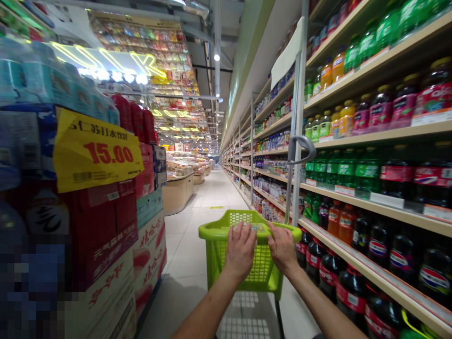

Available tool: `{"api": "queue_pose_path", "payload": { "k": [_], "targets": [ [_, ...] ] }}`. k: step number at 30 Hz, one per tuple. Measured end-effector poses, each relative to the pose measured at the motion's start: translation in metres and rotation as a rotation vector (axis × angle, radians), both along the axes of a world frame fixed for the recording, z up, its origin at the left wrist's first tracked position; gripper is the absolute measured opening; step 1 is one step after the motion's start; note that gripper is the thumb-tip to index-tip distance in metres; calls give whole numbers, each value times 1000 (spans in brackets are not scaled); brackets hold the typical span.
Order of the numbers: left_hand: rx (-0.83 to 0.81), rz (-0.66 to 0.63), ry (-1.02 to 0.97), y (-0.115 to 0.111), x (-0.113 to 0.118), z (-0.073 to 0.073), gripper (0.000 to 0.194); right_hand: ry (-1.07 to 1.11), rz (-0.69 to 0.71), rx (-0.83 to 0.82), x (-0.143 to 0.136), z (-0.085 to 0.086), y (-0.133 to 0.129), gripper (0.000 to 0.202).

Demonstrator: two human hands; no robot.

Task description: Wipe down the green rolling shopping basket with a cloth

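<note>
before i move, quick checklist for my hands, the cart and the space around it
1. Left hand on the green cart: ok, fingers laid over its near edge.
2. Right hand on it too: ok.
3. Cart apart from the stacked boxes at left: ok, floor shows between.
4. Gap to the drink shelves at right: cannot tell, the cart overlaps them in view.
5. Wheels: cannot tell, not visible.
</note>
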State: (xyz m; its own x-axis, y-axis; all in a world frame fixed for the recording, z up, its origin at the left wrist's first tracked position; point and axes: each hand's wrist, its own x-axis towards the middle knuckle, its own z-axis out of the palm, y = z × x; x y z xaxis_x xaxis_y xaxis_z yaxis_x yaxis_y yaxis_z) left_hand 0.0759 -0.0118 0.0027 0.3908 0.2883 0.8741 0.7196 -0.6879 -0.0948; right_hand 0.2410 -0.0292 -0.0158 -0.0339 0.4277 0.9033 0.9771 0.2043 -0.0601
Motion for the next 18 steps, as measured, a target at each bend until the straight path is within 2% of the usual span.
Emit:
{"api": "queue_pose_path", "payload": {
  "k": [2,7,9,11,15,16,18],
  "targets": [
    [25,15,5,5,-4,-4,28,-17,5,-3,3,0,0,41],
    [-184,195,-109,26,-51,8,27,-16,18,-11,5,-1,1,40],
    [-222,205,-144,27,-57,10,27,-5,9,-6,2,-1,2,40],
    [-201,137,-139,21,-47,8,27,10,-5,-1,0,-1,2,41],
    [-101,-20,-78,5,-10,-1,25,2,5,-2,4,-2,1,41],
    [-91,-33,-59,3,-7,-2,25,-7,14,-6,7,-2,1,41],
    [-100,-17,-35,5,-18,-2,27,-15,31,-15,12,-2,1,41]
  ]
}}
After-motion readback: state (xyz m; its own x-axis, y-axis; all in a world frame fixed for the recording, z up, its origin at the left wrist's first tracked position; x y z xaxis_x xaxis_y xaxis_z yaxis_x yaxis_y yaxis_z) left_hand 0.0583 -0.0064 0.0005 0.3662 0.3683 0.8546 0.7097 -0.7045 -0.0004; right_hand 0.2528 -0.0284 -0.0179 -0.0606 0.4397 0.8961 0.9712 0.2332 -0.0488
